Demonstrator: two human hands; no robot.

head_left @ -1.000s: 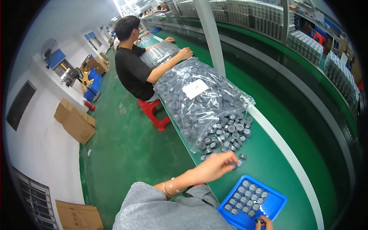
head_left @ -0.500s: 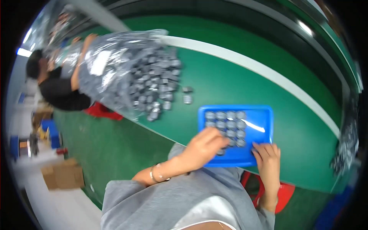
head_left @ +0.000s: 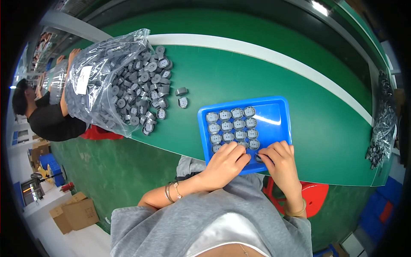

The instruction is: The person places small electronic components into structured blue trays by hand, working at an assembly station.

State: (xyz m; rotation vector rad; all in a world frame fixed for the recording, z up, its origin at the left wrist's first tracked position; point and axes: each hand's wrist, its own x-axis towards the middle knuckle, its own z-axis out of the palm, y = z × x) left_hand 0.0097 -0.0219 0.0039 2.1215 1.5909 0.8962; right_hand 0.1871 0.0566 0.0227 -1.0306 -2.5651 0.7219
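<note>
On green belt, blue tray (head_left: 276, 122) holds grey round caps (head_left: 233, 126).

Tray (head_left: 280, 124) (parts (head_left: 231, 126) inside) lies right of the bag (head_left: 102, 81).

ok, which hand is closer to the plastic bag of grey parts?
Left. The left hand rests on the blue tray's near edge, on the side toward the bag; the right hand sits farther right.

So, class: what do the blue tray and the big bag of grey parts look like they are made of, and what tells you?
Tray: probably moulded plastic, glossy; a bright glare streak shows on its even blue floor. Bag: thin clear plastic film, crinkled and shiny, with the grey parts visible through it.
</note>
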